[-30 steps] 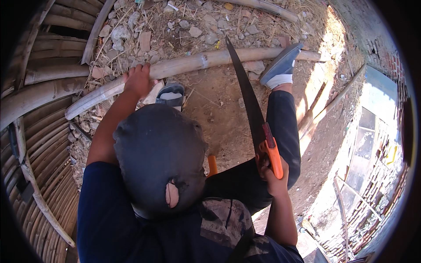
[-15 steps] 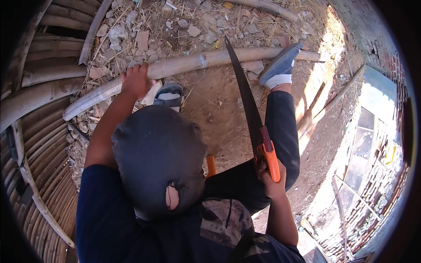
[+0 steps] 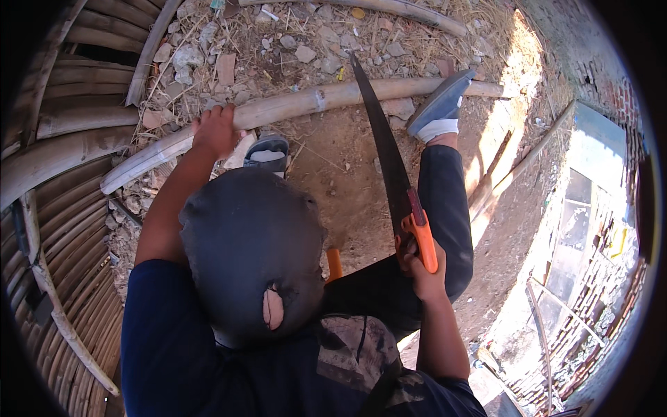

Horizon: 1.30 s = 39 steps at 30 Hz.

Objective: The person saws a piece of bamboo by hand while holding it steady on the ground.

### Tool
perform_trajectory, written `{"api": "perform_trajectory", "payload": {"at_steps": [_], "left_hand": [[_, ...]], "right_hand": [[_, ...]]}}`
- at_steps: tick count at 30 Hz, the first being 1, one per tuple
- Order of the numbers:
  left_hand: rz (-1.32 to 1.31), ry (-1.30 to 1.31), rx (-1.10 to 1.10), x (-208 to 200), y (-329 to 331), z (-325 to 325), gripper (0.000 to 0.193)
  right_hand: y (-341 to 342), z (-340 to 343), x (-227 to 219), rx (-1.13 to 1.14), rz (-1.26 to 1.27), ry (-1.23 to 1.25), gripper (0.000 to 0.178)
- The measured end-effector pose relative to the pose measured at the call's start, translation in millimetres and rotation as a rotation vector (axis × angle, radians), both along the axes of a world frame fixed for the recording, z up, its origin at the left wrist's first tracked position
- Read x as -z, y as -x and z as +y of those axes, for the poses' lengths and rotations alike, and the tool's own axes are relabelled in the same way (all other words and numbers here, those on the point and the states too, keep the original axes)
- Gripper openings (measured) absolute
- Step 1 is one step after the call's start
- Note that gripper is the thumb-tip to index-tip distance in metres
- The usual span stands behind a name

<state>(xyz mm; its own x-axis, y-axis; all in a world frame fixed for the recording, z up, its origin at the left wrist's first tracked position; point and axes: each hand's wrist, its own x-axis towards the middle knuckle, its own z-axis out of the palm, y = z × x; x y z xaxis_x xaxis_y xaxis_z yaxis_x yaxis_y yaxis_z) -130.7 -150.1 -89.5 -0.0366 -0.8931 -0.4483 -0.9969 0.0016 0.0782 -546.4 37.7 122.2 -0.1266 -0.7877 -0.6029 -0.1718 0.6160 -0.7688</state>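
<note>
My left hand grips a long bamboo pole, fingers over its far side, towards the left end. In my right hand is a handsaw with an orange handle and a long dark blade. The blade points away from me, and its tip overlaps the pole in view; I cannot tell whether they touch. My right foot, in a grey-blue shoe, rests at the pole's right part. Another shoe shows near my left hand. A rounded black padded thing, torn at one spot, hides the ground between my arms.
Stones, brick pieces and straw cover the ground beyond the pole. Another bamboo pole lies at the far edge. Slatted bamboo stands on the left. On the right are a thin pole and a sunlit brick wall.
My right hand and the saw have shifted slightly to the left and away from me. My left hand stays on the bamboo pole.
</note>
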Motion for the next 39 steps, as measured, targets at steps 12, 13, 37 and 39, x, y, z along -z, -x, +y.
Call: {"api": "perform_trajectory", "payload": {"at_steps": [12,13,37,39], "left_hand": [[0.015,-0.042,-0.017,-1.5,-1.0,-0.1,0.075],[0.01,-0.05,-0.025,-3.0,-0.8,-0.3,0.075],[0.008,-0.064,-0.059,-9.5,5.8,-0.7,0.075],[0.02,-0.05,-0.021,-4.1,6.5,-3.1,0.077]], "right_hand": [[-11.4,-70.3,33.2,-0.035,0.022,-0.025,0.006],[-9.3,-55.4,26.0,-0.023,0.021,-0.028,0.006],[-6.6,-49.2,81.2,-0.032,-0.006,0.073,0.006],[-11.3,-68.0,94.5,-0.044,0.055,0.099,0.005]]}}
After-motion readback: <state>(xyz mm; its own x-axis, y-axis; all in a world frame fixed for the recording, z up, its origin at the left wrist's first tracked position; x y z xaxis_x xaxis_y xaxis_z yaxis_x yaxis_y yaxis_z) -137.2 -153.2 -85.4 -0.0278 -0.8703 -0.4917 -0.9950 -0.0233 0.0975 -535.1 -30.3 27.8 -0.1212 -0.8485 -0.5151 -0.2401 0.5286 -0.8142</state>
